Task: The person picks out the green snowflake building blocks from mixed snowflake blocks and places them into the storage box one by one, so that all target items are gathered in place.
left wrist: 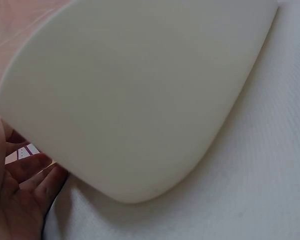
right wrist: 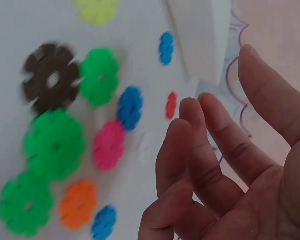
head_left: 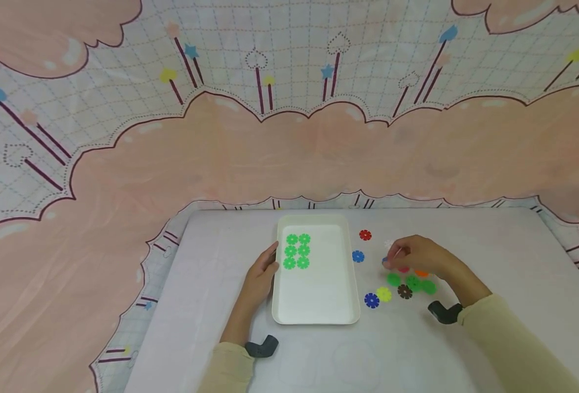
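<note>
A white rectangular tray (head_left: 330,284) lies on the table. In its upper left, green notched plastic discs (head_left: 290,251) lie in two columns of three. My left hand (head_left: 258,275) grips the tray's left side, thumb and fingertips at the rim. In the left wrist view, its fingers (left wrist: 47,182) show beside the tray's outer wall (left wrist: 129,110). My right hand (head_left: 419,255) hovers over loose discs, fingertips overlapping a blue disc (head_left: 384,261) in the head view. From the right wrist, its thumb and bent fingers (right wrist: 210,165) stand apart, with no disc visible between them.
Right of the tray are a red disc (head_left: 365,234), a blue disc (head_left: 358,256), a dark blue disc (head_left: 371,300), a yellow disc (head_left: 384,294) and a brown disc (head_left: 405,291). Pink (right wrist: 109,145), orange (right wrist: 78,204) and green discs (right wrist: 54,145) cluster under the right hand.
</note>
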Tool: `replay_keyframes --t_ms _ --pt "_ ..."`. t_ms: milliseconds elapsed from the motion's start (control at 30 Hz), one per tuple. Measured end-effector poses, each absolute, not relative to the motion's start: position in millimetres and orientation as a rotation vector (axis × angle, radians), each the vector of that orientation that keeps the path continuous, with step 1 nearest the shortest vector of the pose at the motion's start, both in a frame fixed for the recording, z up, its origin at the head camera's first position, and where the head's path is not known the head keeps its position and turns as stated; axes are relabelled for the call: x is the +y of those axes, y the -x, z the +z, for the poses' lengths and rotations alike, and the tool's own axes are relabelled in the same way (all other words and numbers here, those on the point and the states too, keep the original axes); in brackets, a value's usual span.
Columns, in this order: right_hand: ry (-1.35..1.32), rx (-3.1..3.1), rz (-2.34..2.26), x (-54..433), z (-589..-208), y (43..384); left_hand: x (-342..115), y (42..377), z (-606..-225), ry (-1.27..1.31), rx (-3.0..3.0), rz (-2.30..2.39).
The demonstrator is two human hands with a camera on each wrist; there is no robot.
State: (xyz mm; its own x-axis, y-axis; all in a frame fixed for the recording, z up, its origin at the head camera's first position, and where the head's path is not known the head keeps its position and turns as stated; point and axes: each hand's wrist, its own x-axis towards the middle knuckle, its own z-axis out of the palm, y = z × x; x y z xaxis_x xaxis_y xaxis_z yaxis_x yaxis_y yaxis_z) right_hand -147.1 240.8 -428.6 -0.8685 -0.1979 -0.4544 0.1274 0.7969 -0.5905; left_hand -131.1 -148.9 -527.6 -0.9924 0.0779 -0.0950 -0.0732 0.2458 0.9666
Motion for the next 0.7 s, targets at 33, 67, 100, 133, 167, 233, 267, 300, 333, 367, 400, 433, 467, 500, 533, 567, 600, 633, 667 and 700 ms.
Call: replay_keyframes --t_ms 33,67,100,133,167,233,267,300,333,367,400,433,467,500,533,567,600,633,667,700 --pt "0.058 2.480 -0.852 246.7 -431.2 144.9 -148.5 131.1 -527.4 -0.006 2.376 1.858" --pt "0.066 2.484 -0.839 252.7 -433.9 142.4 -148.1 130.9 -527.3 -0.008 2.377 1.855" --pt "0.065 2.493 -0.827 258.4 -436.1 139.8 -147.9 130.7 -526.9 -0.009 2.375 1.854" --pt "0.073 2.502 -0.815 263.9 -438.5 137.2 -147.7 130.5 -526.5 -0.007 2.373 1.854" --pt "0.072 2.514 -0.797 269.0 -441.0 134.6 -147.4 130.3 -526.2 -0.008 2.373 1.851" --pt "0.088 2.535 -0.780 278.9 -446.6 130.5 -147.2 130.5 -526.2 -0.015 2.369 1.856" --pt "0.089 2.543 -0.776 282.9 -449.1 129.1 -147.4 130.6 -526.3 -0.013 2.371 1.855" --pt "0.090 2.550 -0.772 286.5 -451.5 128.0 -147.6 130.9 -526.4 -0.017 2.371 1.859" --pt "0.096 2.556 -0.766 289.8 -453.9 127.2 -147.9 131.3 -526.9 -0.018 2.374 1.858" --pt "0.100 2.560 -0.761 292.6 -456.0 126.6 -148.1 131.8 -527.3 -0.021 2.377 1.857" --pt "0.104 2.562 -0.760 295.2 -457.9 126.1 -148.6 132.3 -527.8 -0.024 2.378 1.858" --pt "0.104 2.565 -0.755 297.4 -459.3 125.5 -149.0 132.7 -528.2 -0.025 2.381 1.856" --pt "0.102 2.566 -0.751 299.2 -460.6 124.9 -149.3 132.9 -528.5 -0.023 2.383 1.853" --pt "0.101 2.568 -0.744 300.8 -461.9 124.3 -149.7 133.0 -528.8 -0.023 2.387 1.850" --pt "0.098 2.569 -0.741 302.1 -462.5 123.4 -149.9 133.0 -528.9 -0.015 2.390 1.844" --pt "0.089 2.570 -0.738 303.0 -462.7 122.5 -150.0 132.7 -528.6 -0.013 2.390 1.844" --pt "0.082 2.573 -0.734 303.7 -462.9 121.4 -150.1 132.4 -528.4 -0.010 2.390 1.843" --pt "0.081 2.575 -0.731 304.2 -462.9 120.3 -149.8 131.9 -527.6 -0.003 2.391 1.841" --pt "0.078 2.574 -0.733 304.5 -462.8 119.4 -149.7 131.5 -527.2 0.001 2.394 1.837" --pt "0.076 2.575 -0.734 304.7 -462.9 118.8 -149.5 131.3 -526.9 0.003 2.395 1.835"
